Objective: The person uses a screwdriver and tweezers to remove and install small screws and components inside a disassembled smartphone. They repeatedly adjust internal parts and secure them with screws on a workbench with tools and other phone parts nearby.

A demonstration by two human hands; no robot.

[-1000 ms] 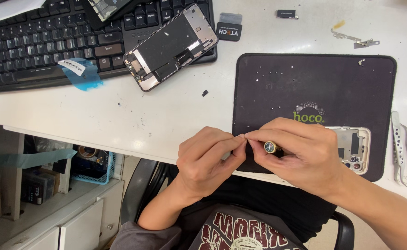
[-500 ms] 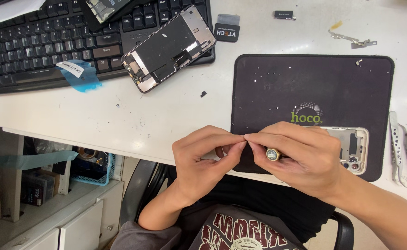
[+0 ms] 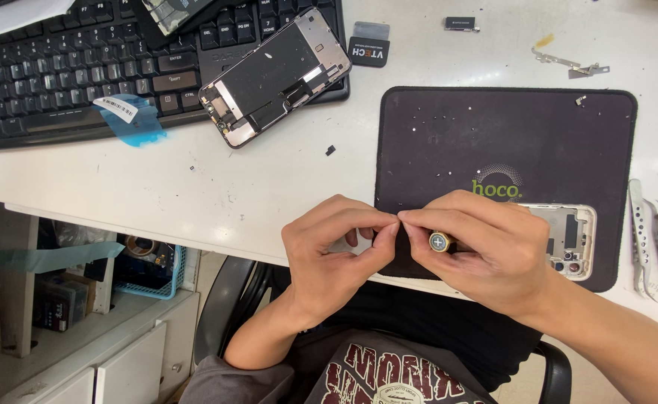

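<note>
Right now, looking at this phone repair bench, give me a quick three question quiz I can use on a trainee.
1. True or false: the dark work mat lies to the right of the black keyboard.
2. Which hand has the screwdriver's round end cap tucked in it? A) left hand B) right hand
3. What rests partly on the keyboard's right end, with its inner side up?

Key
1. True.
2. B, the right hand; its fingertips meet those of the left hand at the mat's front edge.
3. The detached phone screen assembly.
</note>
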